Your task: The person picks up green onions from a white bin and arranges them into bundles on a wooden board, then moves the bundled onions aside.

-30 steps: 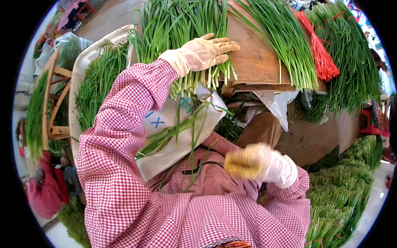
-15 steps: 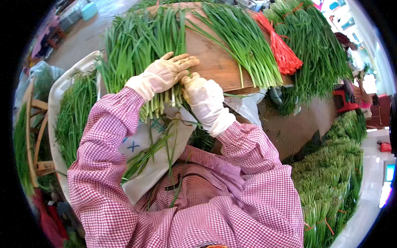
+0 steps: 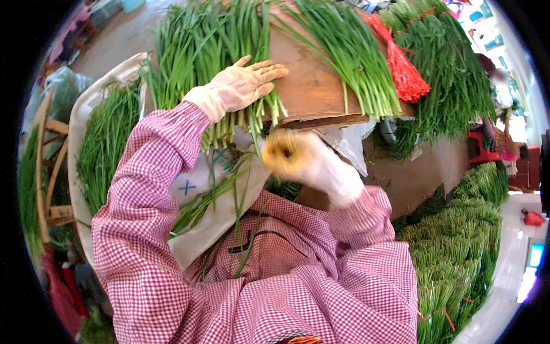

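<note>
My left hand (image 3: 246, 85), in a pale glove, lies flat with fingers stretched out across a loose pile of green garlic chives (image 3: 200, 46). The pile rests on a brown wooden board (image 3: 303, 86), its pale stalk ends hanging over the near edge. Just off that edge, below the stalk ends, is my right hand (image 3: 289, 155), gloved in yellow and white. It looks curled, but motion smears its fingers, and I cannot see whether it holds anything. A second row of garlic chives (image 3: 355, 63) lies on the board's right side.
Red ties (image 3: 398, 69) lie bunched beside the second row. More greens (image 3: 447, 74) are heaped at the far right, with stacked bundles (image 3: 452, 252) nearer. At left stand a white tub (image 3: 74, 155) of greens and a wooden chair (image 3: 43, 172). A pale sheet (image 3: 200, 246) drapes my lap.
My right hand has left its place beside the left hand at the stalk ends and moved down toward me, off the board. My left hand stays flat on the garlic chives. The view has shifted slightly.
</note>
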Available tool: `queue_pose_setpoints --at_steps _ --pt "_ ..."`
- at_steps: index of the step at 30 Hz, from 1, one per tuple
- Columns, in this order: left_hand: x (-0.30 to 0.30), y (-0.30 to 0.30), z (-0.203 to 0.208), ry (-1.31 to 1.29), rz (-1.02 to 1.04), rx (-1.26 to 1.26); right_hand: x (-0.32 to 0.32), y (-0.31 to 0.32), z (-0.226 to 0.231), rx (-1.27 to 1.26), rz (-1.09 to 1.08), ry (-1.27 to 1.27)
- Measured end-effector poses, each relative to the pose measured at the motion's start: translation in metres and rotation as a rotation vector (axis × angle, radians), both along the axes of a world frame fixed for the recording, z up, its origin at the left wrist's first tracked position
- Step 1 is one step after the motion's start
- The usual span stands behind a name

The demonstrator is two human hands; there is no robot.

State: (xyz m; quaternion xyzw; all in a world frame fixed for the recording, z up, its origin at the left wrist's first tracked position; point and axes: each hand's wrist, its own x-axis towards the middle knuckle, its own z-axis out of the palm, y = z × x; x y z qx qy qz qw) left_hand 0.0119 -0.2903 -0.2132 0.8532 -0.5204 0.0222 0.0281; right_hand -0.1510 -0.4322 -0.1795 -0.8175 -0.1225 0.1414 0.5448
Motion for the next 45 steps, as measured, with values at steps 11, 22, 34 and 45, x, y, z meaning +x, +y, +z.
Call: queue_pose_setpoints --at_steps 11,22,34,45 --pt "-0.006 0.003 0.007 0.059 0.011 -0.055 -0.034 -0.094 0.026 -0.531 -0.192 -0.468" --pt "-0.01 -0.001 0.012 0.075 0.024 -0.027 0.104 -0.183 -0.011 -0.986 -0.503 -0.616" --pt "-0.011 0.001 0.013 0.061 0.031 -0.058 0.079 -0.186 0.054 0.762 -0.707 -0.451" --pt "0.013 0.055 0.05 0.267 0.002 -0.93 -0.071 -0.085 -0.048 -0.431 -0.188 0.029"
